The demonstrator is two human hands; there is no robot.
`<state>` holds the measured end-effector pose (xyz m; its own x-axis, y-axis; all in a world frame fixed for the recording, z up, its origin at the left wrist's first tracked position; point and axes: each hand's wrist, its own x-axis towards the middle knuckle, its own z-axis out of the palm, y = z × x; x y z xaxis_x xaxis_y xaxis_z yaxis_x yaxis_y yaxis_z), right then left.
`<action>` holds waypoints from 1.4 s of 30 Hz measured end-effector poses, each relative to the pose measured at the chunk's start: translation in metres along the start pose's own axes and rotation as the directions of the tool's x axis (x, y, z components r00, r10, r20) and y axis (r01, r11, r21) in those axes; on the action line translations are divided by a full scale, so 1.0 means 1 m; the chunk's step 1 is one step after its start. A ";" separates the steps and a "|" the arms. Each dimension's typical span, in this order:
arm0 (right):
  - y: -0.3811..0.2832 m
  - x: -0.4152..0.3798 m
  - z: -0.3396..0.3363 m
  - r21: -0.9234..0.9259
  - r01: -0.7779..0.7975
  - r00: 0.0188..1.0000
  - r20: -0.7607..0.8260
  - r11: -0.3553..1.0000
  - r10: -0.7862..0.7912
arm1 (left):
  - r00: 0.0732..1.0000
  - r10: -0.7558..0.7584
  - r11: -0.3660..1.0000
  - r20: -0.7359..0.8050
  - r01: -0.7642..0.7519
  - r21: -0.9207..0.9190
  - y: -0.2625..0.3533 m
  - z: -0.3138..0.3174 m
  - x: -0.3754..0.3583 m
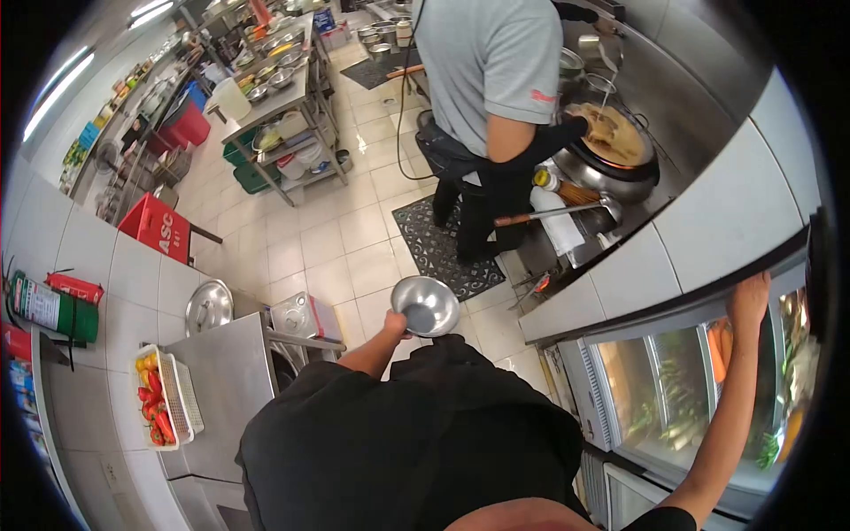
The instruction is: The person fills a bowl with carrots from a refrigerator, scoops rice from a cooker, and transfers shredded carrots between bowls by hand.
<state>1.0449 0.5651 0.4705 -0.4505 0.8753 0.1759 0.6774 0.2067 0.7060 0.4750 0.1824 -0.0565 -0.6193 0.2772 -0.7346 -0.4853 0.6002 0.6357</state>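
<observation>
In my left hand [396, 326] is a shiny metal mixing bowl [426, 306], held by its rim; I see nothing in it. Far to the right, my right hand [751, 299] reaches up to the frame of a glass-fronted fridge [637, 354], its fingers closed over the edge of the fridge door. Behind the glass are green leafy vegetables [677, 389] and orange carrots [720, 347].
Ahead, a person in a grey shirt [487, 71] works at a wok [620, 146] on a stove. A ladle [567, 212] lies beside it. At left stand a steel counter [217, 398] and a basket of red peppers [181, 389]. A black mat [443, 243] covers some floor tiles.
</observation>
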 end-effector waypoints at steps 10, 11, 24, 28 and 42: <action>0.010 0.003 0.046 0.131 0.116 0.933 -0.356 0.985 -0.063 | 0.992 -0.079 0.993 0.095 0.069 0.097 -0.005 0.012 0.029; 0.011 0.004 0.049 0.138 0.109 0.933 -0.355 0.984 -0.054 | 0.983 -0.099 0.990 0.152 0.081 0.116 -0.024 0.008 0.064; -0.005 -0.004 0.023 -0.024 -0.023 0.982 -0.189 0.999 0.019 | 0.989 -0.086 0.989 0.122 0.070 0.127 0.012 -0.039 0.044; -0.014 -0.004 0.009 -0.016 -0.127 0.978 -0.166 0.992 0.123 | 0.990 -0.129 0.992 0.062 0.129 0.009 0.019 -0.041 0.040; -0.020 0.018 -0.001 -0.100 -0.243 0.915 0.307 0.965 0.262 | 0.970 -0.058 0.974 0.234 0.004 0.225 0.105 0.074 0.069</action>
<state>1.0223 0.5758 0.4599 -0.0561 0.9892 0.1355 0.7049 -0.0569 0.7070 0.4269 0.3203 -0.0583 -0.4282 0.4096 -0.8055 -0.3370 0.7547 0.5629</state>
